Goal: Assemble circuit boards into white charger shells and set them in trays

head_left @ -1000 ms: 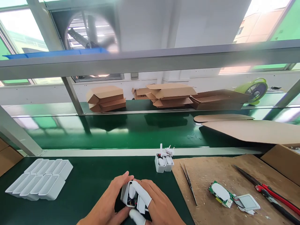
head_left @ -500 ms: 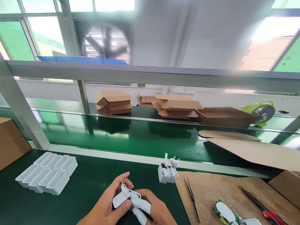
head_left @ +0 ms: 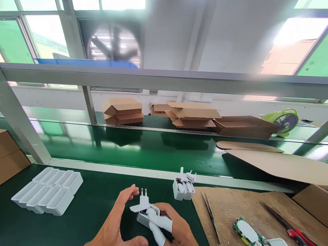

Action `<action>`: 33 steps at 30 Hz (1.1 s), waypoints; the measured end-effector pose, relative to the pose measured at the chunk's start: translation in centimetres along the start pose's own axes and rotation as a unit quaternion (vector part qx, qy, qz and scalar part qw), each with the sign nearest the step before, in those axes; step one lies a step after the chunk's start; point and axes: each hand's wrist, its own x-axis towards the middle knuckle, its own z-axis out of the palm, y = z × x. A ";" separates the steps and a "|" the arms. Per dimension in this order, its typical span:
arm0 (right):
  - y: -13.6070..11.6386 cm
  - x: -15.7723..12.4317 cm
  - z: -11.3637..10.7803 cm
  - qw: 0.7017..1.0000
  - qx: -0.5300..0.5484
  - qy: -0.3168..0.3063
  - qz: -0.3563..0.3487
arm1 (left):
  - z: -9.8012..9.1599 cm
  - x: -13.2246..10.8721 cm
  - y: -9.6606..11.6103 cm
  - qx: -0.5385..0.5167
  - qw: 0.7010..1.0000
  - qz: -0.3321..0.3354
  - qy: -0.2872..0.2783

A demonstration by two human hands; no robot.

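Note:
My right hand (head_left: 180, 227), with white covers on some fingers, grips a small white open-topped plastic housing (head_left: 143, 219). On top of the housing lies a white plug piece (head_left: 144, 201) whose two pins point up and away; a covered finger rests against it. Part of the housing is hidden by those fingers. My left hand (head_left: 112, 222) is just left of the housing, apart from it, thumb and fingers spread and holding nothing. Beyond my right hand stand two similar white housings (head_left: 183, 194), side by side, with plug pieces on top.
Several white housings (head_left: 60, 204) stand in two rows at the left. A brown board (head_left: 225, 201) at the right bears tweezers (head_left: 210, 215), red-handled pliers (head_left: 287, 227) and a green circuit board (head_left: 247, 232). Cardboard sheets (head_left: 276, 162) and a metal rail (head_left: 115, 171) lie behind.
My left hand has let go of the housing and opened away to the left. The plug piece has turned so its pins stand up, and my right hand now holds the housing alone.

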 end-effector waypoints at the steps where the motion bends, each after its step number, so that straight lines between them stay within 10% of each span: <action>1: -0.1 0.0 0.0 1.000 0.000 -0.005 0.001 | 0.0 0.1 0.1 -0.001 1.000 0.008 0.001; 19: 1.2 -0.8 1.9 0.991 -0.105 -0.080 0.006 | 0.3 0.6 0.4 -0.077 0.996 -0.032 -0.038; 23: 0.8 -0.3 1.6 0.994 0.064 -0.023 0.086 | 0.6 0.4 -0.1 -0.056 0.998 -0.028 -0.019; 28: -0.4 0.6 1.4 0.806 0.485 0.012 0.341 | 2.2 -0.5 -0.6 0.048 0.997 0.043 0.034; 33: -0.7 0.7 2.0 0.698 0.591 0.038 0.402 | 3.6 -1.3 -0.9 0.068 0.994 0.051 0.067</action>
